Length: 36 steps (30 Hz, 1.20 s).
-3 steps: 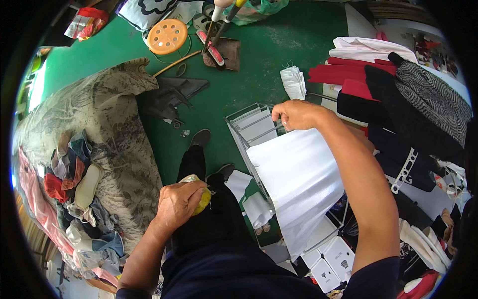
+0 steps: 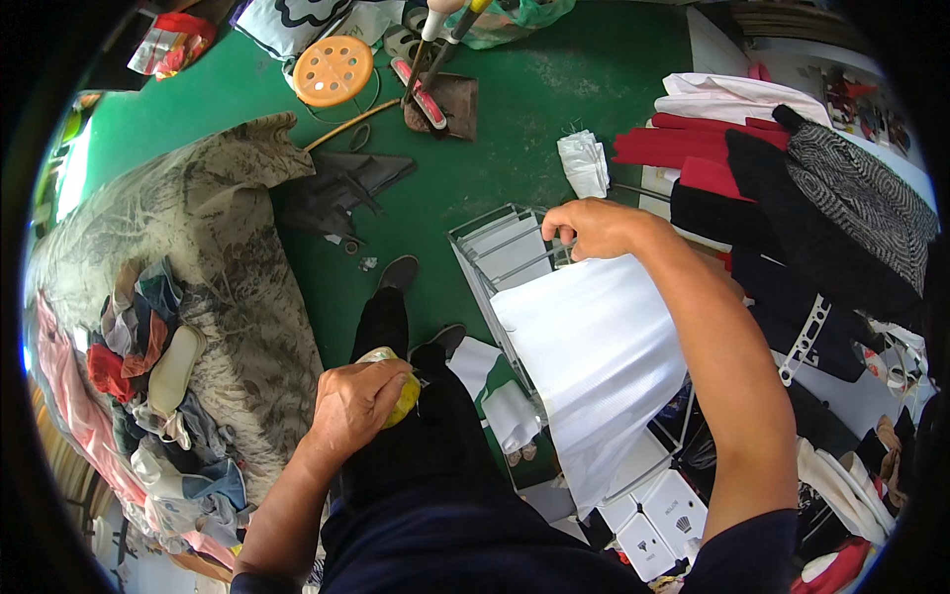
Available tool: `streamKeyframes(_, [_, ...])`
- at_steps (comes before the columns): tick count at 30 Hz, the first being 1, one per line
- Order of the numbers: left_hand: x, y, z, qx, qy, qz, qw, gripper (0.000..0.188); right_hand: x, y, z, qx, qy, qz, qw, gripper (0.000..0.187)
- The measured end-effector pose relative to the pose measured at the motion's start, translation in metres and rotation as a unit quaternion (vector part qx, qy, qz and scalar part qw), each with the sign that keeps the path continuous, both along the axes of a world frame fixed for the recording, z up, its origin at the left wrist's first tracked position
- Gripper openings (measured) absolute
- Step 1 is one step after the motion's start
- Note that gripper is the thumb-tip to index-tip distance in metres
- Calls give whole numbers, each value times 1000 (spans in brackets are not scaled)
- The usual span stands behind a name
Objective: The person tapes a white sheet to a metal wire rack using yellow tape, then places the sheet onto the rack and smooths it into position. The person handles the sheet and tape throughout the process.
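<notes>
My left hand [image 2: 358, 401] is closed around a yellow, shiny object [image 2: 402, 404], mostly covered by my fingers, so its kind does not show. It is over my black-clad leg. My right hand [image 2: 599, 230] is at the far end of a grey metal rack [image 2: 505, 342], fingers curled down by its upper bars. Below that hand a white sheet [image 2: 594, 346] drapes over the rack and hangs toward me. Whether those fingers pinch the sheet's edge or a bar is hidden. More white pieces [image 2: 515, 416] hang or lie at the rack's left side.
Dark and red garments [image 2: 693, 148] are piled on the right. Left, a patterned cloth cover [image 2: 237, 228] carries a heap of rags [image 2: 148, 366]. An orange stool [image 2: 332, 72] and a dustpan [image 2: 457, 104] are on the green floor, with folded white bundle [image 2: 583, 164] beyond the rack.
My right hand has shifted very slightly, its fingers a little less tightly curled. The left hand and the yellow object are where they were.
</notes>
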<state>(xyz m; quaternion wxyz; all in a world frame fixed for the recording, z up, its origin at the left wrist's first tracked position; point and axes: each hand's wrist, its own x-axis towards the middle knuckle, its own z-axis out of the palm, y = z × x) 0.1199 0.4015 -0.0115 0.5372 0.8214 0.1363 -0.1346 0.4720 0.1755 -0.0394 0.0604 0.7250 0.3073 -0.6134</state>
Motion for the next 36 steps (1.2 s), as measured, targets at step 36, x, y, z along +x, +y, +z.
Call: streamKeyframes(36, [-3,-10,-13,18,-22,12,1000,12,-18,-25,-23,-27,-29,55,998,49])
